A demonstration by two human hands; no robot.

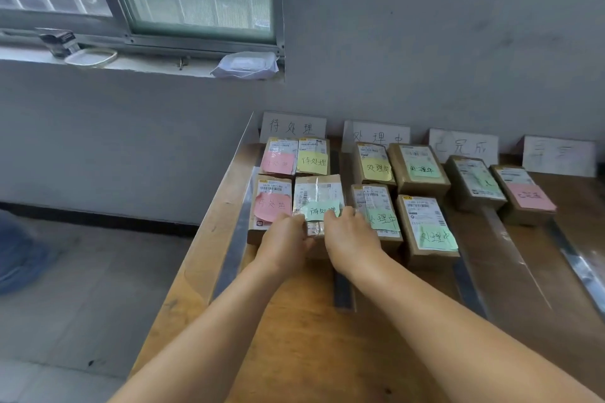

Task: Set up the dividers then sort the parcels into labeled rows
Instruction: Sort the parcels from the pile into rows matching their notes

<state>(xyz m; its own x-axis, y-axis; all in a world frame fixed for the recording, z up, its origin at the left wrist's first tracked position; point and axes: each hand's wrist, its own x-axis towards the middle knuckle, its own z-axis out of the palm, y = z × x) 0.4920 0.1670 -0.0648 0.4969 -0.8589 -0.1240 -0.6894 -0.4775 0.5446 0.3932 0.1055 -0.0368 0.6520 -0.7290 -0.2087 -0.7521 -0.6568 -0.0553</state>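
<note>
Brown cardboard parcels with coloured sticky notes lie in rows on a wooden table (pixel 294 330). My left hand (pixel 284 239) and my right hand (pixel 350 235) grip the near end of one parcel with a green note (pixel 317 193) in the leftmost row, one hand at each side. A parcel with a pink note (pixel 271 203) lies just left of it, touching. Dark flat divider strips (pixel 342 291) run between the rows. White label cards (pixel 293 126) with handwriting lean on the wall behind each row.
The second row holds several parcels with yellow and green notes (pixel 425 226). Two parcels (pixel 523 195) lie in the third row, and the fourth card (pixel 558 155) has no parcel before it. The table's left edge (pixel 196 258) drops to the floor. A windowsill (pixel 131 64) holds small items.
</note>
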